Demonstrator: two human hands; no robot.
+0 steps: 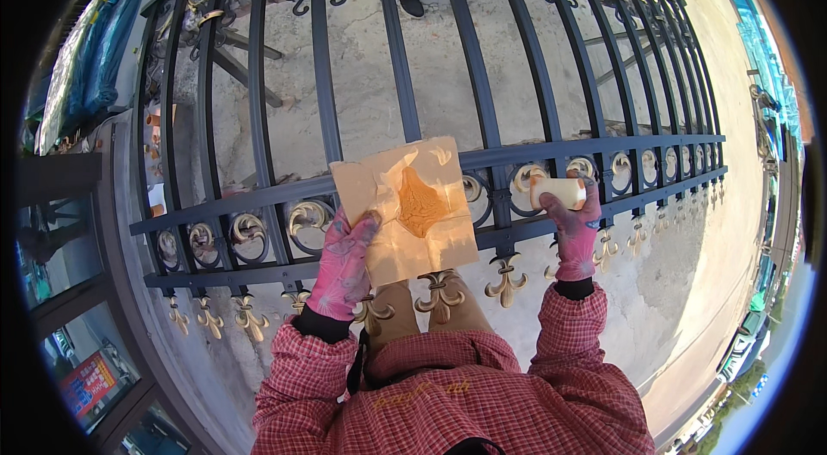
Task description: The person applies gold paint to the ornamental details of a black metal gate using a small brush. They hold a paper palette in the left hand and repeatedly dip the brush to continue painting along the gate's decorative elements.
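Observation:
A dark metal fence panel (388, 41) with gold scrolls and gold spear tips lies flat before me. My left hand (345, 261), in a pink glove, holds a tan cardboard sheet (405, 209) with a gold-stained spot against the lower rails. My right hand (573, 227), also pink-gloved, grips a pale block-shaped sponge (558, 191) and presses it onto a gold ring (527, 179) between the two rails. My red checked sleeves come in from the bottom.
Concrete ground (672, 283) lies under and around the panel. Blue and green covered goods (95, 59) stand at the far left. A dark frame with glass (77, 300) runs along the left edge. A metal stand (241, 67) shows beneath the bars.

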